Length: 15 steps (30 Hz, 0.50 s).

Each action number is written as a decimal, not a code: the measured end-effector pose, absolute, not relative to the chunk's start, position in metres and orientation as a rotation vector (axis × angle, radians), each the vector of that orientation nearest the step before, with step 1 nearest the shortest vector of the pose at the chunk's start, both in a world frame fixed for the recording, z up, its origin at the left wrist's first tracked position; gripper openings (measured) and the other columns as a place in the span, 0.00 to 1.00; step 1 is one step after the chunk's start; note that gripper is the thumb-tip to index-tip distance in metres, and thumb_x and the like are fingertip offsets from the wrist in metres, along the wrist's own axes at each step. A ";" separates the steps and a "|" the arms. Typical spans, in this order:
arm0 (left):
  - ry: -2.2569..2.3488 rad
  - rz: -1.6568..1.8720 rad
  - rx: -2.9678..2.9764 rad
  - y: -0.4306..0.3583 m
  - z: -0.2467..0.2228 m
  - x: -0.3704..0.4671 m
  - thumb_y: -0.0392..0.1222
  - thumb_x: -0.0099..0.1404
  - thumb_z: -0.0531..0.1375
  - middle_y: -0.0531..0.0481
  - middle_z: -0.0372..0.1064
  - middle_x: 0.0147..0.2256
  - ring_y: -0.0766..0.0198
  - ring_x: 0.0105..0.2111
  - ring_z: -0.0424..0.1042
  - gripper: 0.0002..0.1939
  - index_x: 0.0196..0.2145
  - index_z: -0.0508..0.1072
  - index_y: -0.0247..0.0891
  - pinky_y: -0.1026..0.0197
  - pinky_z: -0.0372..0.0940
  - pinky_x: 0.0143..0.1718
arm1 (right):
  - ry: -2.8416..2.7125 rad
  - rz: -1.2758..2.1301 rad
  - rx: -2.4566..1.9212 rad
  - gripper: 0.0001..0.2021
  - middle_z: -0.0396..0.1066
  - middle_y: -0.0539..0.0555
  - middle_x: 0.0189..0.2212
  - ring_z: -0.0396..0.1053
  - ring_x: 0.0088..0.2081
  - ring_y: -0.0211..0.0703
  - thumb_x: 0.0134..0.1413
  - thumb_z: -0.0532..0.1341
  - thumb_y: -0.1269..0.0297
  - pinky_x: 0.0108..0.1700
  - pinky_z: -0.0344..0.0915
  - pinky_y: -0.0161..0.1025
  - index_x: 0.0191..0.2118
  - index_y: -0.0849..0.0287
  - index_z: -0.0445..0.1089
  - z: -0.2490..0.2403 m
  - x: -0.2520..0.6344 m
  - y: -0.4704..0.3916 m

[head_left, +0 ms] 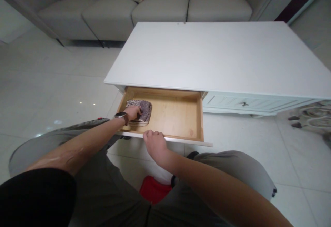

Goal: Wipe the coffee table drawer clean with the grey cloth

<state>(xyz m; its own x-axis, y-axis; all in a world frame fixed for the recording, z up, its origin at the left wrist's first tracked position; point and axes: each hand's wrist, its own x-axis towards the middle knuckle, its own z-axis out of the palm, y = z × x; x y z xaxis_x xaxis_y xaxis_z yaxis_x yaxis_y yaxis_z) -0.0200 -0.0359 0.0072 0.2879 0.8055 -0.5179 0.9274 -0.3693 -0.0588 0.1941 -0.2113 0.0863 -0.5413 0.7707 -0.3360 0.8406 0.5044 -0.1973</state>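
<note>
Purple-grey patterned fabric is showing in the head view: a folded cloth (pixel 146 109) is lying inside the open drawer (pixel 176 113), close to its left wall. The left hand (pixel 132 112), with a brown-strapped wristwatch (pixel 121 115) on its wrist, is resting half-curled on the cloth; whether it is gripping the fabric, I cannot tell. The right hand (pixel 155 143) is grasping the top edge of the white drawer front (pixel 190 142). The drawer is jutting from a white coffee table (pixel 214 54), beside a second, closed drawer (pixel 227 102) bearing a small metal knob (pixel 244 104). Behind the table, a grey sofa (pixel 160 11) is standing. A red object (pixel 155 189) is showing between the person's grey-trousered legs (pixel 238 170).
</note>
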 end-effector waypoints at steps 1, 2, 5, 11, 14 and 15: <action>1.588 -0.687 2.318 -0.031 0.007 -0.020 0.31 0.62 0.59 0.42 0.75 0.56 0.51 0.55 0.74 0.23 0.51 0.82 0.45 0.59 0.64 0.56 | 2.543 -0.496 1.381 0.21 0.72 0.68 0.48 0.74 0.46 0.52 0.68 0.46 0.74 0.41 0.72 0.47 0.63 0.65 0.61 0.085 0.194 -0.211; 1.591 -0.677 2.323 -0.026 0.006 -0.019 0.32 0.61 0.59 0.42 0.75 0.56 0.51 0.55 0.74 0.22 0.50 0.83 0.45 0.59 0.64 0.56 | 2.544 -0.493 1.383 0.21 0.72 0.68 0.48 0.74 0.46 0.53 0.68 0.46 0.74 0.41 0.72 0.48 0.63 0.65 0.61 0.084 0.193 -0.211; 1.604 -0.643 2.334 -0.009 0.005 -0.017 0.34 0.61 0.60 0.43 0.73 0.58 0.52 0.54 0.74 0.21 0.50 0.83 0.44 0.60 0.64 0.55 | 2.538 -0.492 1.396 0.21 0.71 0.67 0.49 0.75 0.45 0.53 0.68 0.46 0.74 0.41 0.72 0.49 0.63 0.64 0.61 0.080 0.191 -0.211; 1.650 -0.605 2.330 0.018 0.005 -0.012 0.38 0.59 0.63 0.44 0.79 0.50 0.53 0.52 0.75 0.21 0.50 0.83 0.42 0.63 0.63 0.52 | 2.538 -0.527 1.389 0.21 0.71 0.69 0.49 0.75 0.45 0.54 0.67 0.47 0.74 0.41 0.72 0.51 0.63 0.63 0.59 0.078 0.190 -0.210; 1.628 -0.666 2.337 0.024 0.007 -0.012 0.36 0.57 0.63 0.43 0.81 0.45 0.52 0.51 0.75 0.22 0.50 0.83 0.42 0.62 0.63 0.51 | 2.533 -0.530 1.392 0.22 0.71 0.68 0.49 0.74 0.45 0.54 0.67 0.46 0.74 0.41 0.72 0.51 0.63 0.62 0.59 0.080 0.189 -0.210; 1.612 -0.658 2.326 0.025 0.008 -0.013 0.36 0.57 0.63 0.42 0.81 0.46 0.51 0.51 0.75 0.22 0.50 0.83 0.42 0.61 0.63 0.51 | 2.531 -0.531 1.392 0.22 0.71 0.68 0.48 0.74 0.45 0.55 0.67 0.46 0.74 0.41 0.72 0.51 0.63 0.63 0.59 0.080 0.189 -0.210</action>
